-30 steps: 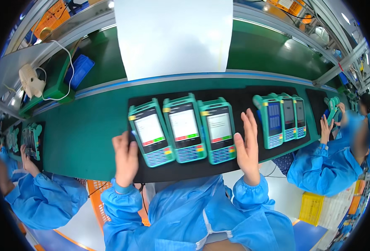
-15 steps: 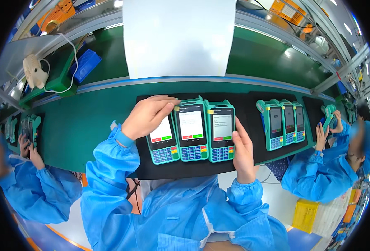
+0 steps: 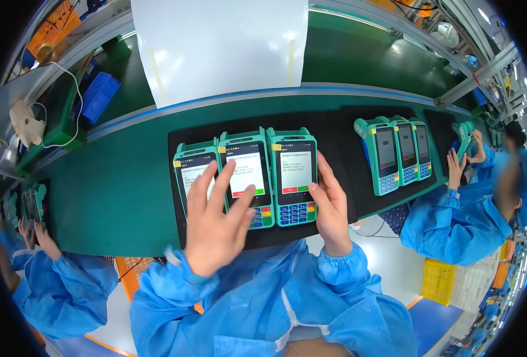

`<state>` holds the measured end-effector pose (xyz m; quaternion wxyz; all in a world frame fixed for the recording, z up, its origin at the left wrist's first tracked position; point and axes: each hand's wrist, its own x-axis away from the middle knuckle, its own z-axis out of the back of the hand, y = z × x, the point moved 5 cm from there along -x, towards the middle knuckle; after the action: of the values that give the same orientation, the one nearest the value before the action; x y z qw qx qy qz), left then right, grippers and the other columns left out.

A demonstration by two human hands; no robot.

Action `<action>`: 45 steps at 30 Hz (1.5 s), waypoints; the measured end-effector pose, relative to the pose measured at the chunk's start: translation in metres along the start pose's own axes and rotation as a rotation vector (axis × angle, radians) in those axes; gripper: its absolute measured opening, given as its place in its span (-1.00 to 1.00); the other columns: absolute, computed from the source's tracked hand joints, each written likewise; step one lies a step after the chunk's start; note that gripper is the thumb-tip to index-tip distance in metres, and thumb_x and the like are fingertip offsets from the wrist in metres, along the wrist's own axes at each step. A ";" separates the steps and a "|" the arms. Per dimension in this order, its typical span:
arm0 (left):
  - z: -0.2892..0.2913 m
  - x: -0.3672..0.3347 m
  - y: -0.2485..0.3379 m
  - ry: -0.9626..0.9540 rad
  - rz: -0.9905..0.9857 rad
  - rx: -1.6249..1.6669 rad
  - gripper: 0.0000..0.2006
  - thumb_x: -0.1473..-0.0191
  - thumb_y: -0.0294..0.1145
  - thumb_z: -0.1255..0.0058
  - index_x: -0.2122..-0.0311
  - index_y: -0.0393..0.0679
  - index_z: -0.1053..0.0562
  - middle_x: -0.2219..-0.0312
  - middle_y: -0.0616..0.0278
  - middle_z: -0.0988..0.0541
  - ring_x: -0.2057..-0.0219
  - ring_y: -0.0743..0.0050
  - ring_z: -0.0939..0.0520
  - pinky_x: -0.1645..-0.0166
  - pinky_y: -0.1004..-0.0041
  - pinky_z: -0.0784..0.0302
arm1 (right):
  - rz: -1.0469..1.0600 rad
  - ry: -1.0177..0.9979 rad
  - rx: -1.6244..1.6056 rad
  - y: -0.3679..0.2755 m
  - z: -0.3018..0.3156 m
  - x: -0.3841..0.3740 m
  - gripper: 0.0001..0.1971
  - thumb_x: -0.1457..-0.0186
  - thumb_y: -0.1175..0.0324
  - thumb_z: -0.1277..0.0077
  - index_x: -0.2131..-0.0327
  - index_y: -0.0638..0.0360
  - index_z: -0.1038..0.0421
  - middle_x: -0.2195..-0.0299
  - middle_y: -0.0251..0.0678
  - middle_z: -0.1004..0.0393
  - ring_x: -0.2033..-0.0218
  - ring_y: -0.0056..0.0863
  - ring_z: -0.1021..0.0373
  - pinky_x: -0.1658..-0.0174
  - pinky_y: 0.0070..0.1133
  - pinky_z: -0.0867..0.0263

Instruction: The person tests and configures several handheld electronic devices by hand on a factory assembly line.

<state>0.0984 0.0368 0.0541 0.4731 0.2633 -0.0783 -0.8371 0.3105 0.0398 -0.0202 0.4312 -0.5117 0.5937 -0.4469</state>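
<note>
Three green handheld payment terminals with lit screens and blue keypads lie side by side on a black mat (image 3: 257, 239). Over the left terminal (image 3: 187, 172) and the middle terminal (image 3: 244, 172), my left hand (image 3: 211, 229) is open with fingers spread. It hides the left one's keypad and part of the middle one's. One fingertip is by the lower part of the middle screen; whether it touches, I cannot tell. My right hand (image 3: 333, 217) grips the right edge of the right terminal (image 3: 294, 169), thumb on the front edge and fingers along the side.
Three more terminals (image 3: 385, 152) lie on another mat to the right. Co-workers sit at both sides; the right person's hands (image 3: 459, 166) hold a terminal. A white sheet (image 3: 222, 53) hangs ahead. A blue bin (image 3: 101, 95) and a white corded device (image 3: 26, 124) are at far left.
My left hand has moved down from the left terminal's top and spread over the left and middle screens. My right hand stays at the right terminal. The whole view has shifted and tilted.
</note>
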 end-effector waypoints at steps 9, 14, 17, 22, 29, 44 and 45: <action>-0.020 0.021 0.006 0.041 0.135 -0.089 -0.68 -0.02 -0.42 -0.13 0.07 0.07 -0.58 -0.30 -0.08 -0.08 -0.28 -0.36 0.08 -0.31 -0.01 0.03 | -0.012 0.010 0.024 0.000 -0.001 0.000 -0.43 -0.20 0.61 0.19 -0.29 0.36 -0.01 -0.35 -0.09 0.05 -0.33 -0.29 -0.04 -0.32 -0.45 -0.02; 0.003 0.051 -0.007 0.208 0.328 -0.197 -0.74 -0.07 -0.46 -0.03 0.12 -0.05 -0.62 -0.30 -0.13 -0.08 -0.29 -0.33 0.13 -0.33 0.04 0.11 | 0.009 -0.001 -0.028 -0.002 -0.001 0.001 -0.43 -0.21 0.62 0.20 -0.30 0.34 -0.01 -0.30 -0.10 -0.10 -0.28 -0.34 -0.14 -0.29 -0.49 -0.06; 0.002 0.056 -0.016 0.194 0.336 -0.261 -0.72 -0.03 -0.34 -0.13 0.10 0.01 -0.60 -0.28 -0.20 -0.10 -0.26 -0.39 0.09 -0.29 -0.08 0.14 | 0.011 -0.006 -0.012 -0.003 -0.003 0.002 -0.45 -0.23 0.61 0.22 -0.30 0.33 -0.03 -0.18 -0.14 -0.30 -0.16 -0.43 -0.28 -0.22 -0.53 -0.16; -0.002 0.063 -0.021 0.176 0.356 -0.149 -0.56 0.06 -0.27 -0.24 -0.01 0.01 -0.54 -0.29 -0.29 -0.05 -0.27 -0.37 0.12 -0.26 -0.14 0.10 | 0.009 0.028 0.055 -0.007 -0.004 0.002 -0.46 -0.23 0.59 0.22 -0.29 0.32 -0.05 -0.16 -0.14 -0.33 -0.14 -0.47 -0.31 -0.20 -0.54 -0.19; -0.018 0.071 -0.036 0.163 0.458 0.292 0.30 0.35 -0.35 -0.49 -0.32 -0.43 0.29 -0.27 -0.33 -0.07 -0.23 -0.25 -0.27 -0.24 0.20 -0.29 | -0.059 0.054 0.069 -0.011 -0.005 -0.007 -0.47 -0.25 0.56 0.23 -0.29 0.29 -0.07 -0.10 -0.15 -0.39 -0.07 -0.50 -0.37 -0.13 -0.58 -0.26; -0.008 0.047 -0.002 0.232 0.229 -0.033 -0.01 0.25 -0.14 -0.41 -0.29 -0.16 -0.14 -0.28 -0.27 -0.07 -0.25 -0.49 -0.02 -0.27 -0.09 -0.06 | 0.263 -0.037 0.571 -0.030 0.009 0.017 -0.65 -0.18 0.52 0.12 -0.03 0.30 -0.45 -0.26 0.04 -0.14 -0.25 -0.12 -0.17 -0.26 -0.34 -0.06; -0.010 0.043 0.006 0.206 0.186 -0.122 -0.11 0.23 -0.12 -0.39 -0.25 -0.09 -0.25 -0.28 -0.26 -0.07 -0.24 -0.49 -0.03 -0.26 -0.08 -0.07 | 0.279 -0.047 0.647 -0.032 0.008 0.019 -0.67 -0.17 0.51 0.10 0.00 0.27 -0.48 -0.25 0.05 -0.15 -0.24 -0.12 -0.18 -0.25 -0.33 -0.07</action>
<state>0.0900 -0.0013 0.0319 0.5694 0.3100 -0.0023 -0.7614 0.3234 0.0179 0.0080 0.6413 -0.2729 0.4756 -0.5367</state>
